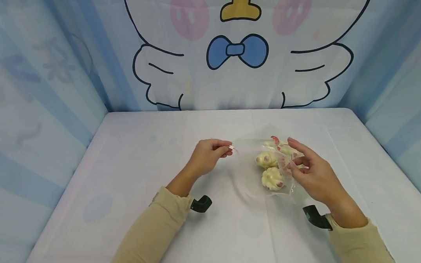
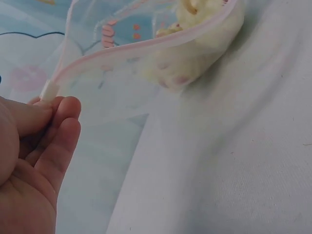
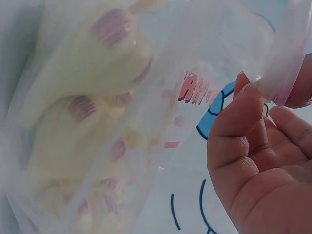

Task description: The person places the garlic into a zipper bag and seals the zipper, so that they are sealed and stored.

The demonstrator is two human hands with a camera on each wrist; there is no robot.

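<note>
A clear plastic zip bag (image 1: 245, 170) with red print lies between the hands over the white table. Inside it are several pale yellow, lobed, garlic-like bulbs (image 1: 273, 178) with purple patches. My left hand (image 1: 209, 157) pinches the white slider (image 2: 49, 90) at one end of the bag's pink zip strip (image 2: 141, 44). From that slider the two edges of the mouth spread apart in the left wrist view. At the other side, my right hand (image 1: 316, 173) holds the bag's edge between thumb and fingers; the right wrist view shows the pink strip at the fingertips.
The white-covered table (image 1: 139, 222) extends around the bag to its back edge. Behind it hangs a curtain (image 1: 233, 85) with a cartoon figure and blue bow tie. Blue patterned curtains (image 1: 38, 120) flank both sides. A black wrist mount (image 1: 201, 204) juts from the left sleeve.
</note>
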